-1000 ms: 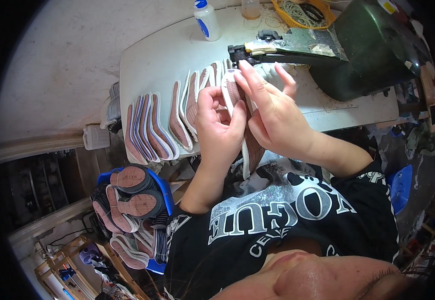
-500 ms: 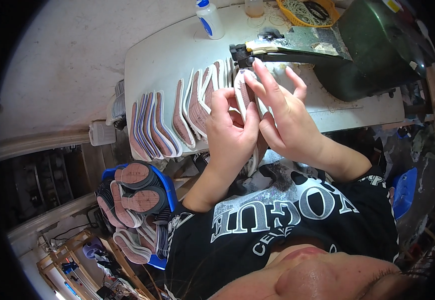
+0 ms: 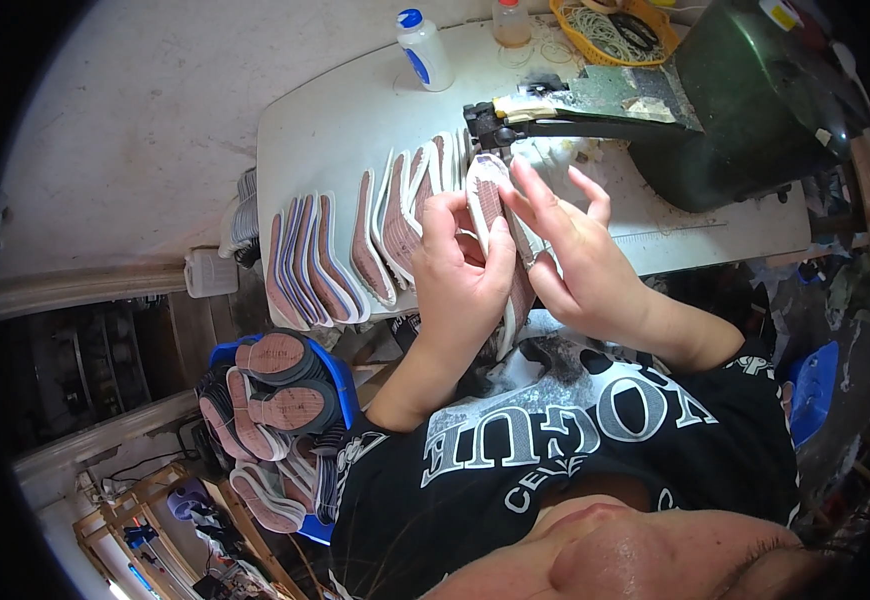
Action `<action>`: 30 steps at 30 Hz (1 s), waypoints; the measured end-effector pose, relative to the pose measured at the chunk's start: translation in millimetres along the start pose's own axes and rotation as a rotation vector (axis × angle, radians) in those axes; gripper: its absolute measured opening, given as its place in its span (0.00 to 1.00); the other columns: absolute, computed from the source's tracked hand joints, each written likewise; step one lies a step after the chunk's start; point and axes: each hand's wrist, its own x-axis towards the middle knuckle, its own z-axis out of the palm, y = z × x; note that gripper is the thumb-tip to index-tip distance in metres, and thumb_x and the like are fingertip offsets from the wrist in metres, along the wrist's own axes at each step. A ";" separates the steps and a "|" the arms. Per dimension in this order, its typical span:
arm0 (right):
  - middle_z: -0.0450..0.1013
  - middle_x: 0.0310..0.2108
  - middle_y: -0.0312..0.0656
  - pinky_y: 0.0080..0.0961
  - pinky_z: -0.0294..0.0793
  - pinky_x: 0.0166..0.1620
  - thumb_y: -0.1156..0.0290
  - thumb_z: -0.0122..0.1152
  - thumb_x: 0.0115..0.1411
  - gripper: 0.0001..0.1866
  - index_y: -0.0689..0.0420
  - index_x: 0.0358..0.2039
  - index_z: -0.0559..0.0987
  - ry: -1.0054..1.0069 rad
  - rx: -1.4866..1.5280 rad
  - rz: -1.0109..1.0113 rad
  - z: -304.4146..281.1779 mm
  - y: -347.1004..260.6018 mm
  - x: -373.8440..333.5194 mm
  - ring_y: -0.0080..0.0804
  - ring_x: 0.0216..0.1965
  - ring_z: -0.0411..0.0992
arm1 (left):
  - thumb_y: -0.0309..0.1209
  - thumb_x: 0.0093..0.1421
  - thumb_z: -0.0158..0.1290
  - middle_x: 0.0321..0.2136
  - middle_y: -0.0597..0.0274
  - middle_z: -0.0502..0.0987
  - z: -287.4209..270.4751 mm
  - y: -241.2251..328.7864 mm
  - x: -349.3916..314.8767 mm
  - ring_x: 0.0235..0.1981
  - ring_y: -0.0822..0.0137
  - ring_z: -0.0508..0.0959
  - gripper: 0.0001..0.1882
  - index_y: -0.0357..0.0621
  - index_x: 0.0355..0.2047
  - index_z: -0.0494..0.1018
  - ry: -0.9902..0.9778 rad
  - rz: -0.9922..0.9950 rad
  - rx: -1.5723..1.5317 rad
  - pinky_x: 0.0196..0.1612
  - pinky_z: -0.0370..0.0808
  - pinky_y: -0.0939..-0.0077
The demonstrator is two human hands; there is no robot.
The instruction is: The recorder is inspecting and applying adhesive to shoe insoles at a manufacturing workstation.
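A shoe sole (image 3: 485, 190) with a brownish-pink ribbed face and a white edge stands lengthwise between my hands. My left hand (image 3: 462, 265) pinches its left side, thumb on the face and the other fingers curled behind. On its right side, my right hand (image 3: 580, 260) has its fingers stretched out and spread, with the fingertips close to the sole's edge; whether they touch it is hard to tell. The sole's tip lies just below the black head (image 3: 490, 128) of a dark green machine (image 3: 720, 110). Its lower end reaches down in front of my shirt.
Several similar soles (image 3: 310, 260) stand in a row on the white table (image 3: 345, 135), left of my hands. A blue crate (image 3: 340, 375) full of soles sits below left. Farther back are a white bottle (image 3: 425, 55), a small jar (image 3: 511, 25) and a yellow basket (image 3: 575, 40) of cords.
The view has shifted slightly, so the table and its things sit a little lower. My left hand keeps its pinch on the sole; the right hand's fingers remain spread beside it.
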 end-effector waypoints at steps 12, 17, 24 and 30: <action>0.70 0.53 0.51 0.25 0.62 0.58 0.84 0.49 0.53 0.33 0.63 0.61 0.56 0.210 1.268 0.361 -11.9 20.1 9.4 0.33 0.61 0.61 | 0.19 0.56 0.53 0.37 0.53 0.75 -45.0 -29.7 52.3 0.38 0.69 0.77 0.16 0.34 0.43 0.63 0.211 0.100 -0.120 0.41 0.74 0.79; 0.73 0.45 0.44 0.23 0.67 0.53 0.80 0.59 0.53 0.32 0.59 0.59 0.60 0.152 1.512 0.537 -25.3 25.4 13.1 0.27 0.50 0.69 | 0.22 0.56 0.55 0.39 0.50 0.74 -110.0 -69.0 134.2 0.38 0.64 0.77 0.15 0.32 0.41 0.63 0.443 -0.058 -0.264 0.39 0.76 0.75; 0.75 0.35 0.38 0.23 0.72 0.46 0.75 0.63 0.56 0.10 0.59 0.39 0.77 0.204 1.539 0.495 -15.4 31.2 8.2 0.25 0.39 0.74 | 0.25 0.56 0.56 0.39 0.49 0.72 -146.5 -173.8 228.6 0.36 0.58 0.78 0.16 0.29 0.42 0.65 0.529 -0.196 -0.613 0.34 0.80 0.69; 0.77 0.36 0.42 0.22 0.75 0.45 0.76 0.61 0.57 0.10 0.63 0.41 0.78 0.256 1.527 0.514 -3.1 28.7 12.1 0.27 0.40 0.76 | 0.29 0.57 0.57 0.41 0.47 0.72 -140.2 -227.3 222.6 0.41 0.56 0.76 0.22 0.26 0.47 0.66 0.280 -0.521 -0.068 0.40 0.77 0.71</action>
